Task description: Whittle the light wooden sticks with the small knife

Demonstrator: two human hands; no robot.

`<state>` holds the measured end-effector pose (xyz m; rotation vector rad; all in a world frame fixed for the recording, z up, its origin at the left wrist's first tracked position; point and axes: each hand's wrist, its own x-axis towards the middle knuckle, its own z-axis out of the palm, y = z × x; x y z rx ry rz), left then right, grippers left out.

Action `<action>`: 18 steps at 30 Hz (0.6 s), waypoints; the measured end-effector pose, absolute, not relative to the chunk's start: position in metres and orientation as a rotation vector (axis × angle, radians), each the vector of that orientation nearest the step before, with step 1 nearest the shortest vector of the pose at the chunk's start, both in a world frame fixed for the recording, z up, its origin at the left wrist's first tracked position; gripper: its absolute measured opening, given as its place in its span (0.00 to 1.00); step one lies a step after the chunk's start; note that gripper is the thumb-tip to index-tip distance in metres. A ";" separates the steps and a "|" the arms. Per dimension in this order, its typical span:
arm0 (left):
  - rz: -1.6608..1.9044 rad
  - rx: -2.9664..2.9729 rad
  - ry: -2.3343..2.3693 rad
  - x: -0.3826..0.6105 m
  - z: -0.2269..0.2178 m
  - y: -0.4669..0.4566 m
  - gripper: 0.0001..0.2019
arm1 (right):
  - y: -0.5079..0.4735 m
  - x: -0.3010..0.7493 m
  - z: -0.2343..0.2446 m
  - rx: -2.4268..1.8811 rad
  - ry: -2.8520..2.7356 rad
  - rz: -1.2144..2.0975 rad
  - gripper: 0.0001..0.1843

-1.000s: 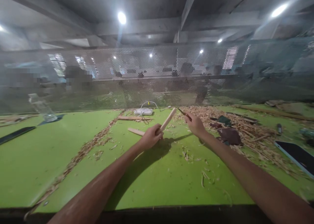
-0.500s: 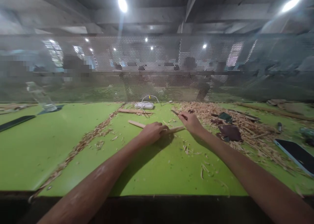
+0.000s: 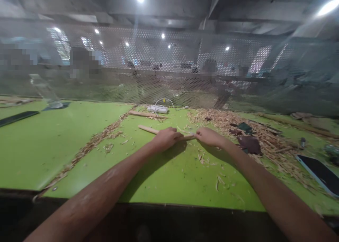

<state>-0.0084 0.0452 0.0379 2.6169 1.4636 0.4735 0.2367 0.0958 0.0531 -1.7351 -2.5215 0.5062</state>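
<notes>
My left hand (image 3: 166,138) is closed round a pale wooden stick (image 3: 186,137) that lies almost flat over the green table (image 3: 66,146). My right hand (image 3: 209,136) is closed in a grip at the stick's right end, where a thin blade was held a moment ago; the blade is hidden now. Another wooden stick (image 3: 148,129) lies just behind my left hand, and a third stick (image 3: 146,114) lies farther back.
A heap of wood shavings (image 3: 254,136) covers the table at the right, with dark scraps (image 3: 249,144) in it. A phone (image 3: 319,170) lies at the right edge, a dark flat bar (image 3: 16,117) at the left. A white cable bundle (image 3: 158,109) sits by the mesh screen (image 3: 169,69).
My left hand lowered the stick from tilted upward to nearly flat on the table. My right hand came in to the stick's right end. The view tipped downward.
</notes>
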 end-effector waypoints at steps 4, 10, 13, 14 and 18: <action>0.496 2.623 1.454 -0.010 0.034 0.047 0.17 | 0.088 0.234 0.060 -1.761 -2.562 0.455 0.20; 0.477 2.655 1.458 -0.007 0.032 0.049 0.17 | 0.089 0.238 0.051 -1.734 -2.584 0.372 0.20; 0.477 2.667 1.440 -0.007 0.034 0.048 0.17 | 0.097 0.242 0.043 -1.613 -2.557 0.308 0.22; 0.480 2.665 1.431 -0.007 0.034 0.048 0.17 | 0.099 0.243 0.040 -1.571 -2.554 0.277 0.23; 0.515 2.632 1.400 -0.008 0.033 0.048 0.17 | 0.107 0.246 0.034 -1.475 -2.611 0.207 0.24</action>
